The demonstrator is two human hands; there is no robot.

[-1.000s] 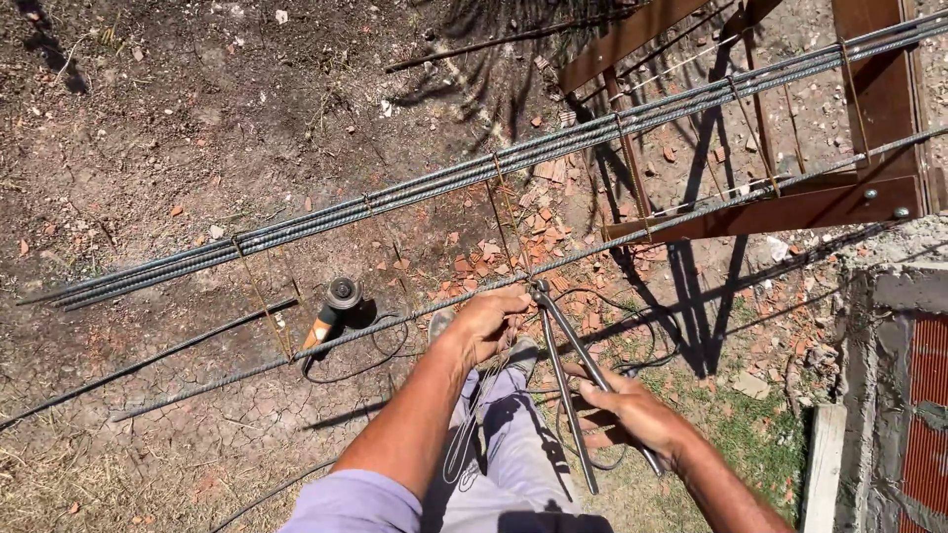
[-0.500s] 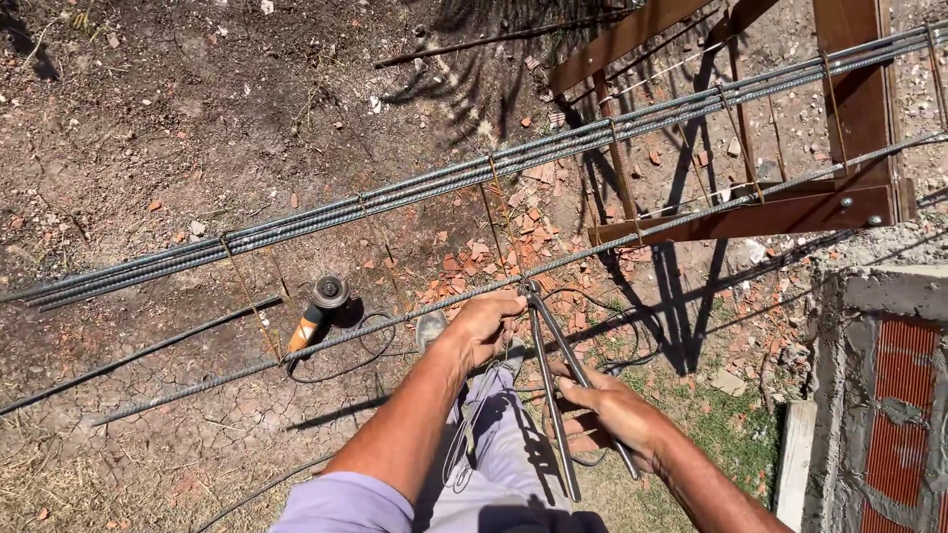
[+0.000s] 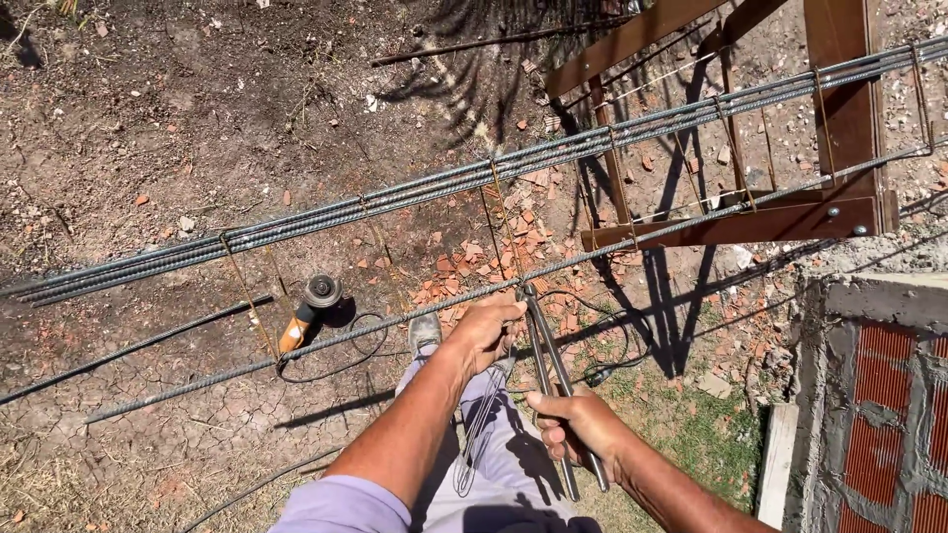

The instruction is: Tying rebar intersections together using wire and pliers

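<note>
Right hand point(image 3: 583, 429): closed around both handles of the tying pincers point(image 3: 553, 380).
Left hand point(image 3: 486, 331): clasped over the near rebar point(image 3: 296, 350) at the pincer head.
Ground: angle grinder point(image 3: 308, 308) lying below the rebar cage point(image 3: 513, 170).

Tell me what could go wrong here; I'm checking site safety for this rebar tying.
The left hand grips the rebar right beside the nipper head, so a slip by the right hand could pinch fingers. The grinder and its cord lie by the feet, a likely trip hazard.
</note>
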